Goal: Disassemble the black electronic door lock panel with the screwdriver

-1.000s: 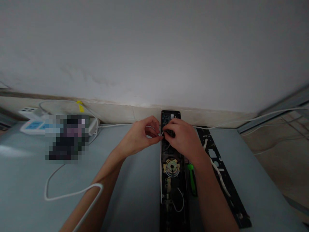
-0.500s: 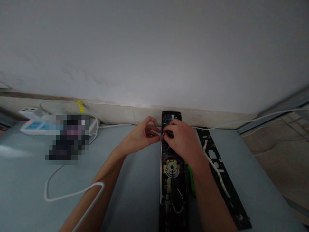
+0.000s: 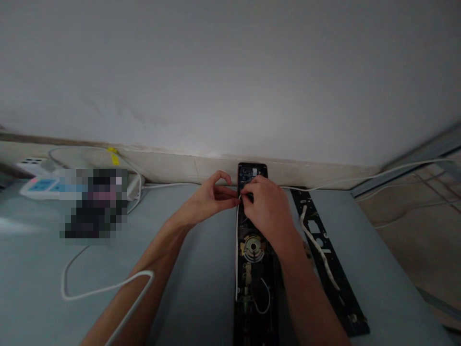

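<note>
A long, narrow black device casing [image 3: 256, 327] lies upright in the view, its inside exposed. It has a circuit board [image 3: 247, 172] at the far end and a round metal speaker [image 3: 253, 248] lower down. Along its left edge runs a thin white strip [image 3: 236, 259]. My right hand [image 3: 266, 204] reaches over the casing and pinches the strip's upper end between thumb and forefinger. From the left, my left hand [image 3: 212, 194] holds the same end at the casing edge, thumb against fingers, forefinger curled above. The fingers partly hide the pinched end.
A perforated black plate [image 3: 347, 305] with a loose whitish strip [image 3: 322, 252] lies to the right. At left are a white power strip [image 3: 39, 187] and a pixelated dark object [image 3: 95, 206]. A white cable [image 3: 108, 289] loops over my left forearm. The wall [image 3: 230, 86] stands behind the table.
The whole view has shifted slightly, so things sit a little further left. My hands keep nearly the same place on the casing. The green object beside it is now mostly hidden by my right arm.
</note>
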Tool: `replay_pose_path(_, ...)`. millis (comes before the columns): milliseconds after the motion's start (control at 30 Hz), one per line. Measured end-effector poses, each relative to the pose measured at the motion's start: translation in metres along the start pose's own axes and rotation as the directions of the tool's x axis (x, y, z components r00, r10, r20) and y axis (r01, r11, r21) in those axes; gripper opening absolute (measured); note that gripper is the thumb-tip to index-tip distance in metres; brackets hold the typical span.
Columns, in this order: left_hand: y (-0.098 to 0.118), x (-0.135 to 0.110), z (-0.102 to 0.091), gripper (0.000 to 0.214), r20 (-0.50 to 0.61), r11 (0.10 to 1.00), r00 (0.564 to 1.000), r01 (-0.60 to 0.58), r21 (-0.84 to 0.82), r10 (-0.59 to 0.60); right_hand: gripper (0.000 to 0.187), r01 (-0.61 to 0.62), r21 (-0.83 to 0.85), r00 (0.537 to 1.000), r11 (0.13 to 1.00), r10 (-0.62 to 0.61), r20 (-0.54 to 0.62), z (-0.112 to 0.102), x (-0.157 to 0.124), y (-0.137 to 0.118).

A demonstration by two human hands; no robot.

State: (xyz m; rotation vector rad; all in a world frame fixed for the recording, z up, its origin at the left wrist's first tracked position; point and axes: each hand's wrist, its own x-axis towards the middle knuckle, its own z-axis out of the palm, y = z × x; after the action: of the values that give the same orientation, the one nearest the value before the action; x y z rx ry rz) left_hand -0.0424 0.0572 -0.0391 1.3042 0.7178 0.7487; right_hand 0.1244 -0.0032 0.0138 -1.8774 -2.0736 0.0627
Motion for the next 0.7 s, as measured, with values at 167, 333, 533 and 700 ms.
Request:
replay_pose_path(167, 0.001, 0.001, 0.002, 0.050, -0.027, 1.000, 1.000, 0.004, -0.031, -0.005, 0.018, 0.016, -0.030, 1.000, 0.999, -0.016, 0.012, -0.001, -0.001, -0.004)
replay_pose_path(333, 0.002, 0.001, 0.003, 0.047, -0.055, 0.999, 0.998, -0.011, -0.048, 0.008, 0.017, 0.009, -0.039, 1.000, 0.999, -0.009, 0.000, 0.004, 0.001, -0.008)
replay_pose_path(533, 0.001, 0.002, 0.004, 0.044, -0.075, 1.000, 0.997, -0.016, -0.023, 0.015, 0.016, -0.030, -0.017, 0.999, 0.999, 0.029, -0.036, 0.011, 0.001, -0.009)
replay_pose_path(700, 0.005, 0.001, 0.006, 0.043, -0.049, 0.999, 0.998, -0.048, 0.013, 0.048, 0.015, -0.054, -0.012, 0.995, 0.998, 0.053, -0.079, 0.013, 0.000, -0.009)
